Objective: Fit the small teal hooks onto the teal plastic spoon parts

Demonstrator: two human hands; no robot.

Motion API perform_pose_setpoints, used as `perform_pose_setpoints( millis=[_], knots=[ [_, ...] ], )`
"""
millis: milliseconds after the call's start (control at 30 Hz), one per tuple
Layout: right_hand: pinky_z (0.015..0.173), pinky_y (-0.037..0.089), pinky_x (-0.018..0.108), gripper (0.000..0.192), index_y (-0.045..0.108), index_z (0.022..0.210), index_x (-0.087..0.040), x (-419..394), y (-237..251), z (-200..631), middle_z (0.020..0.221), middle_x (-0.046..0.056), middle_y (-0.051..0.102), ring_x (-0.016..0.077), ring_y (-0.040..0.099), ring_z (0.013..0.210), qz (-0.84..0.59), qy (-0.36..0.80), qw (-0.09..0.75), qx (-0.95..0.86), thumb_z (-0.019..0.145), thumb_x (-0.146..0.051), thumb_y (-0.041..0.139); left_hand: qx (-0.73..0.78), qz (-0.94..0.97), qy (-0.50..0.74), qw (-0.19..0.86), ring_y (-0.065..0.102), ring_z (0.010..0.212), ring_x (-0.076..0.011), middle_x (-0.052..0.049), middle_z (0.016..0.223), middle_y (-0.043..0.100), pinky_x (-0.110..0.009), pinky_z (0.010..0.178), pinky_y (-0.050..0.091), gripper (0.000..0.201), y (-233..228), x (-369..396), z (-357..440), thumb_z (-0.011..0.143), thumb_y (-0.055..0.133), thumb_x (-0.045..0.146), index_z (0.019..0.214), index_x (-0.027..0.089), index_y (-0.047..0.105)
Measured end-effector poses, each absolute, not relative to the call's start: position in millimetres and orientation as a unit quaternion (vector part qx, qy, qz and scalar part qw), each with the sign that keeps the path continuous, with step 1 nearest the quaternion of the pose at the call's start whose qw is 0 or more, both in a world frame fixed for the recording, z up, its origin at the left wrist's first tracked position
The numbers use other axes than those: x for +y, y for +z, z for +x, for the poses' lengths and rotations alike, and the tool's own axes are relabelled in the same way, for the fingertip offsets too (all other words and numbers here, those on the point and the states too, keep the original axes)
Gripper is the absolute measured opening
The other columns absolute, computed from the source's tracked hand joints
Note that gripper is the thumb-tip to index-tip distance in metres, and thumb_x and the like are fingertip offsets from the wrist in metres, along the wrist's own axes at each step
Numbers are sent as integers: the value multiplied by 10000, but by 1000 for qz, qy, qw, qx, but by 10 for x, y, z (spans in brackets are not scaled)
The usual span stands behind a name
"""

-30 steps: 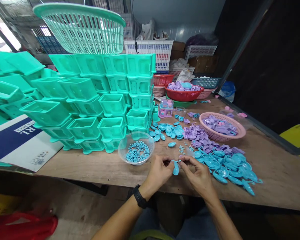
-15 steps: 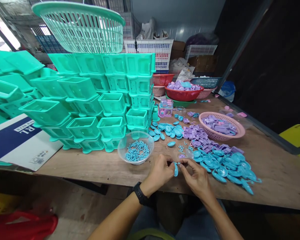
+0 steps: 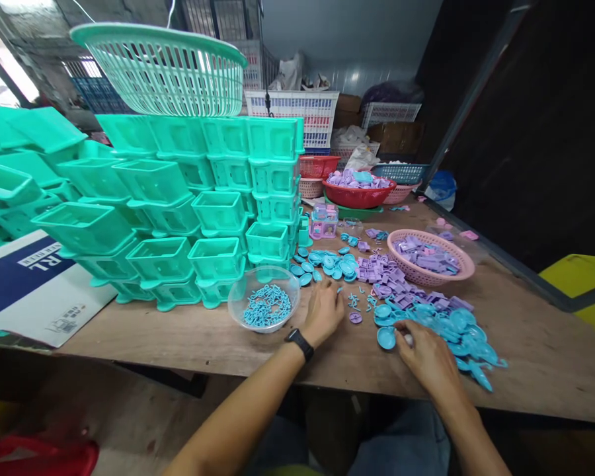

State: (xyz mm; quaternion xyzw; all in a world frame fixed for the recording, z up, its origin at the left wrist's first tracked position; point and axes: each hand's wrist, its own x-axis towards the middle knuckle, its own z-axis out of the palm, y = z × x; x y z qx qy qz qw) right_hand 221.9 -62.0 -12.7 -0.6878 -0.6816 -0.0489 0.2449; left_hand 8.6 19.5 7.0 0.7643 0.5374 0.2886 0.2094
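Observation:
My left hand, with a black watch on its wrist, reaches to the near edge of a group of blue oval plastic dishes. Its fingers are curled together, and a bit of blue plastic shows at the tips. My right hand is at the left edge of a larger pile of blue dishes, some with small hooked ends. Thumb and forefinger are closed at the rim of a round blue dish. Small blue hooks and a purple oval piece lie between the hands.
A clear bowl of small blue hooks stands left of my left hand. Stacked green plastic boxes rise behind it, under a hanging green basket. Purple parts and a pink basket lie further right. The table's front edge is close.
My hands were together around a blue dish and have parted. The left has moved forward to the oval dishes; the right has gone right to the larger pile. The view has shifted slightly.

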Motion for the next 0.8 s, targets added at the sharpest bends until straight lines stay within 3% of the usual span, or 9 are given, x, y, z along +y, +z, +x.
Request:
perform_pose_setpoints(
  millis=[100,200,300,500,633,800],
  knots=[
    [790,504,440,353,739,1008,-166,-591,-88,2076,973,161,754,319,679,895,-695,-131,267,-655,912,-305,429,572,765,232,183,603,1180,-302,-183,1217,670,-414,1033,457,219,37,452,125,909,579,119,1090,121,702],
    [834,512,395,308,752,1006,-206,-566,-108,1704,972,114,755,268,680,897,-643,-59,300,-702,942,-284,461,567,768,225,196,615,1164,-318,-174,1142,689,-414,1026,469,139,-24,539,126,830,687,124,965,123,720],
    [848,513,363,265,760,959,-219,-517,-213,1282,984,97,758,251,687,916,-629,21,260,-732,926,-210,498,565,763,239,202,655,1076,-279,-133,1061,715,-363,950,496,87,-51,492,93,835,659,103,881,154,713],
    [952,472,377,362,751,1048,-151,-381,-306,935,1107,155,732,288,648,1084,-658,24,173,-732,843,-35,475,560,729,324,221,677,863,-192,-61,916,733,-281,783,494,126,33,250,11,885,575,99,904,167,679],
    [856,481,326,408,739,1062,-157,-390,-261,1004,997,126,743,254,676,966,-648,34,158,-744,804,2,465,517,665,448,300,671,751,-180,-34,798,729,-269,706,490,95,48,35,-64,839,607,96,832,165,672],
    [814,491,363,328,749,908,-170,-521,-246,1156,912,141,730,286,688,921,-640,54,149,-752,858,-58,445,492,593,517,373,721,844,-199,-52,938,783,-281,749,542,187,39,-177,-168,828,610,138,958,180,738]
  ],
)
